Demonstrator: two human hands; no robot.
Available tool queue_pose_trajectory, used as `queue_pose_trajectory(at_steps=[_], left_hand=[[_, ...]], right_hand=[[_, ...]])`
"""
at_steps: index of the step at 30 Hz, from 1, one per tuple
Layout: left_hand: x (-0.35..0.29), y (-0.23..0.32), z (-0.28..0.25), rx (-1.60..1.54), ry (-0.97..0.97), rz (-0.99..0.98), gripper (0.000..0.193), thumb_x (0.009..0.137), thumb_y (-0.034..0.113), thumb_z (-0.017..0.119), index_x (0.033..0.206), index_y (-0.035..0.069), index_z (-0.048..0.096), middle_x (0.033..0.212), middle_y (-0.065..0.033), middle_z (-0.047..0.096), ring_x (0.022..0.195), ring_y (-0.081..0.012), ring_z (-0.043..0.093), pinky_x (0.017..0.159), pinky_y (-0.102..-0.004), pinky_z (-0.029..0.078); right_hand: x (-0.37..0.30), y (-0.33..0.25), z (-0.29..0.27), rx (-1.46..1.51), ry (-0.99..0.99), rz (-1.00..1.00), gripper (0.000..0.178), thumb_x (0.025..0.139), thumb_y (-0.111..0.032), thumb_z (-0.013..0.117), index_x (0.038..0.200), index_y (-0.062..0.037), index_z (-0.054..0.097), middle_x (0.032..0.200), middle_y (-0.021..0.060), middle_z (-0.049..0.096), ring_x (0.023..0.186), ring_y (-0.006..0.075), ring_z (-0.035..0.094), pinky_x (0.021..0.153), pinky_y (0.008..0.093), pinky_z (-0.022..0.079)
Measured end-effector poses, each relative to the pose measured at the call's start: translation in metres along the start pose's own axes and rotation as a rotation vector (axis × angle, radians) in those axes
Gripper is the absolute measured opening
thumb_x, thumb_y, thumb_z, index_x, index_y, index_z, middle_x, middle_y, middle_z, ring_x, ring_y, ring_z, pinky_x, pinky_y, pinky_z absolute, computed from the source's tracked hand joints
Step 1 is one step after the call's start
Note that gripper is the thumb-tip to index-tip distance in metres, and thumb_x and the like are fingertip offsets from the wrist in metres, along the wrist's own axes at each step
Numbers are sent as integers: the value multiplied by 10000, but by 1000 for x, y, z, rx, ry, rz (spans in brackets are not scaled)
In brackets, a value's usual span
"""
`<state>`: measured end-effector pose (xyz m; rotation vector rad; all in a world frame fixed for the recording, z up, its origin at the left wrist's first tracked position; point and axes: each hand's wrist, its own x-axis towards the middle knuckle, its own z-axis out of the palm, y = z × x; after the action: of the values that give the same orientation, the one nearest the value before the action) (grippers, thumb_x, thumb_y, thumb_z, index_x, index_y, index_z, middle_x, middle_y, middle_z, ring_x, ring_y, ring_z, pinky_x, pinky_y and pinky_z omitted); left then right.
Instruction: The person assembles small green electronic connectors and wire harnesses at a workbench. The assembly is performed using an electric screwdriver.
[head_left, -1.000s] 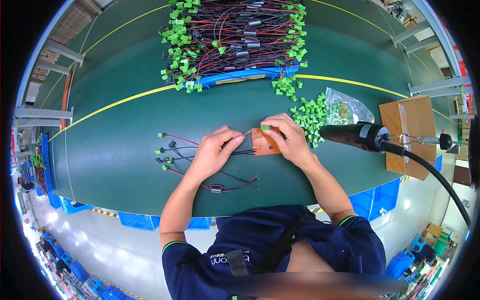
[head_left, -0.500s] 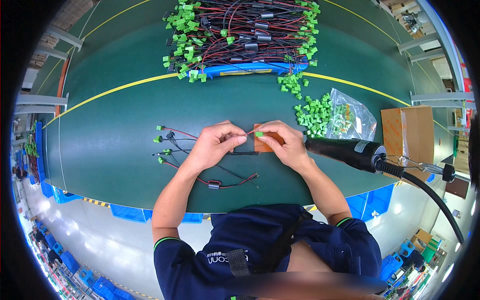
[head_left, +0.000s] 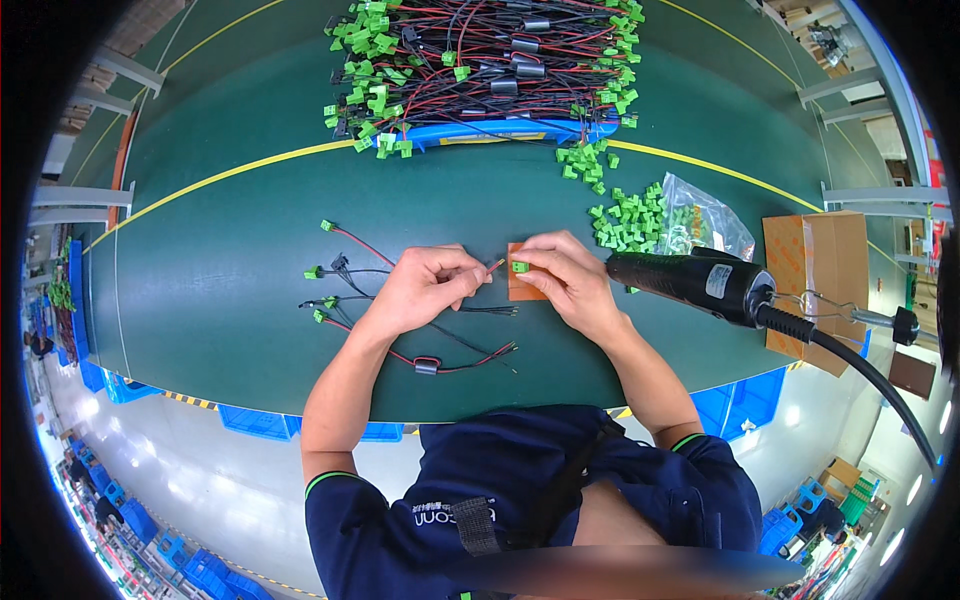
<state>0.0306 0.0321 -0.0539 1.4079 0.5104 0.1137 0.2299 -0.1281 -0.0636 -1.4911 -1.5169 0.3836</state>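
My left hand (head_left: 432, 288) pinches a red wire (head_left: 495, 267) near its bare end, which points toward my right hand. Between the fingertips of my right hand (head_left: 572, 282) is a small green terminal connector (head_left: 520, 267), just apart from the wire tip. Both are above or at an orange-brown pad (head_left: 518, 288) on the bench. Left of my left hand lie several red and black cables with green connectors (head_left: 327, 226). Nearer me, one cable carries a grey cylinder (head_left: 426, 367).
A black corded hand tool (head_left: 690, 275) hangs beside my right hand. Loose green connectors (head_left: 630, 220), a clear plastic bag (head_left: 705, 225) and a cardboard box (head_left: 820, 265) are at the right. Finished-looking cables (head_left: 500, 85) fill a blue tray (head_left: 430, 136) at the back.
The wire's tip now points more upward, with a small gap to the connector. One cable's green connector at far left has slid away from me. The black tool has shifted slightly.
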Motion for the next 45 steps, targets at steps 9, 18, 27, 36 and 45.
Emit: queue_pose_trajectory(at_steps=[9,18,27,36,45], left_hand=[[0,3,1,65,-7,24,151,1007,83,690,1035,-41,773,846,-38,677,684,-76,579,605,-250,463],[1,5,0,120,5,-12,181,1009,167,730,991,-13,732,797,16,621,691,-46,537,614,-243,445],[-1,6,4,75,8,27,91,966,93,762,931,14,735,774,60,579,681,-22,464,589,-238,370],[-2,7,3,135,6,41,101,955,116,780,945,22,746,793,51,625,698,-14,522,600,-219,425],[-2,7,5,99,40,38,104,963,94,756,921,3,732,776,63,551,676,-14,431,581,-234,340]], right_hand=[[0,-1,3,43,8,48,282,878,9,776,1151,-22,714,1105,123,766,959,269,735,798,351,593],[-2,6,6,51,20,-28,278,854,33,791,1116,-15,712,1064,144,755,963,284,743,791,354,598],[-2,7,7,59,12,-58,273,856,40,785,1112,-13,708,1071,150,750,996,305,748,812,366,603],[-2,4,5,39,-5,-18,259,870,19,777,1116,-17,708,1078,139,748,1026,302,741,822,372,594],[-2,2,5,13,-13,-32,253,869,21,773,1111,-12,709,1075,117,745,1033,301,737,818,379,588]])
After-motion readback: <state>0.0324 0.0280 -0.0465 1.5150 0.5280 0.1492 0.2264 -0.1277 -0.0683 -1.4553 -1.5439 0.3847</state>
